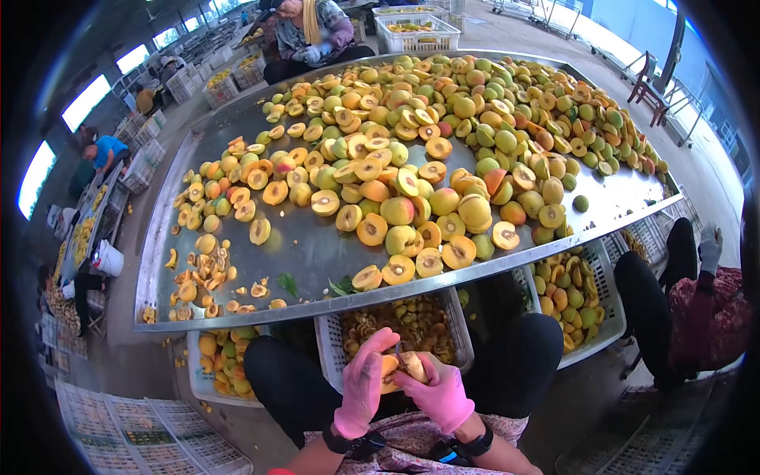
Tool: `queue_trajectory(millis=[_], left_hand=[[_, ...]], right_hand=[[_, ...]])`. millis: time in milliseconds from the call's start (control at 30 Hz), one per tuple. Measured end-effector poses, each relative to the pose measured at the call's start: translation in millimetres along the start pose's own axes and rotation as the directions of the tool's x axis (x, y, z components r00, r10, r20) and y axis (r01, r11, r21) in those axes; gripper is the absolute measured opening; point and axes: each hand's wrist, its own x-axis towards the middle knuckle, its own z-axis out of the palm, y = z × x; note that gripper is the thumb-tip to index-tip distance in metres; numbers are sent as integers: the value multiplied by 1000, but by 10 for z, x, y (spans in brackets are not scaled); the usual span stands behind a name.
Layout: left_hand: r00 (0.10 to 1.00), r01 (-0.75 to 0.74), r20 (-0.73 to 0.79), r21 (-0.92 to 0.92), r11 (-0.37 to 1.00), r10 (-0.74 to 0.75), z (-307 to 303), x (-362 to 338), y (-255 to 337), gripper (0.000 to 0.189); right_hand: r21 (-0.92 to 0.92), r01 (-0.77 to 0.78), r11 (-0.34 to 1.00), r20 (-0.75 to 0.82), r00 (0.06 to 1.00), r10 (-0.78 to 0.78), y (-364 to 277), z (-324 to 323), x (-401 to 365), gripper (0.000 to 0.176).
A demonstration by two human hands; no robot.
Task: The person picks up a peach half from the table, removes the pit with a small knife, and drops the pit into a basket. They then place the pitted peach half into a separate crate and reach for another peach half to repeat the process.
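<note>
My left hand [361, 389], in a pink glove, holds a cut yellow-orange fruit half [389, 372] above a white crate [331, 353] of fruit scraps. Close beside it, my right hand [443, 392], also pink-gloved, has its fingers closed round a small tool with a pale handle [413, 366]. The tool's dark tip is at the fruit; its exact shape is too small to tell. Both hands are in front of my lap, below the near edge of a metal table [317, 317]. Halved and whole fruits [396, 210] are heaped on the table.
Crates of fruit stand under the table at left [207, 388] and right [609, 332]. A co-worker [317, 39] sits at the far side, another person [704, 309] at the right. Stacked empty crates [142, 427] lie at lower left. A white bucket [108, 258] stands further left.
</note>
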Motion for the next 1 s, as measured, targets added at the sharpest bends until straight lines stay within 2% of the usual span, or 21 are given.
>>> queue_trajectory(millis=[33, 100, 133, 233, 267, 300, 333, 367, 400, 433, 500, 533, 633, 700, 1000], left_hand=[[1000, 2, -11, 18, 1000, -1, 4, 2, 30, 64], [997, 71, -19, -107, 992, -73, 64, -36, -79, 62], [994, 105, -18, -172, 979, -110, 93, -52, -120, 61], [981, -159, 138, 184, 970, 134, 16, 59, -115, 58], [975, -217, 92, 241, 946, 201, 53, 59, -137, 56], [999, 27, 36, -38, 999, -25, 86, 66, -128, 59], [966, 256, 45, -320, 912, -255, 111, 83, -110, 61], [880, 441, 119, -564, 698, -459, 116, 106, -97, 64], [901, 386, 81, -599, 701, -427, 94, 168, -155, 63], [912, 312, -10, -632, 709, -410, 105, 219, -210, 63], [922, 263, -52, -641, 721, -383, 63, 249, -257, 62], [930, 252, -63, -606, 755, -362, 57, 239, -250, 62], [944, 233, -78, -527, 817, -319, 86, 193, -189, 61], [946, 232, -76, -517, 824, -314, 127, 174, -167, 59], [912, 219, -136, -636, 740, -387, 268, 134, -163, 60]], right_hand=[[-158, 143, 977, -51, 987, -153, 42, 9, 0, 31], [-471, 371, 800, -76, 887, -456, 68, 40, 7, 34], [-503, 391, 771, -39, 881, -472, 86, 11, 12, 31], [-561, 443, 700, 70, 868, -492, 142, -80, 21, 27], [-555, 455, 697, 99, 867, -488, 161, -78, 14, 27], [-548, 469, 692, 126, 865, -486, 176, -78, 6, 27], [-537, 496, 683, 198, 861, -469, 226, -58, -49, 26], [-522, 522, 674, 268, 851, -451, 266, -29, -104, 25], [-442, 513, 736, 218, 857, -467, 214, -3, -143, 30], [-450, 362, 817, 152, 932, -329, 166, -25, -135, 32], [-430, 30, 903, 20, 1000, -24, 89, -92, -86, 37], [-367, 24, 930, 1, 1000, -26, 156, -98, -67, 42], [-443, -4, 897, 49, 998, 28, 134, -76, -59, 38], [-469, 59, 881, 67, 997, -32, 97, -10, -61, 37], [-517, 48, 855, 83, 997, -6, 187, 20, 1, 40]])
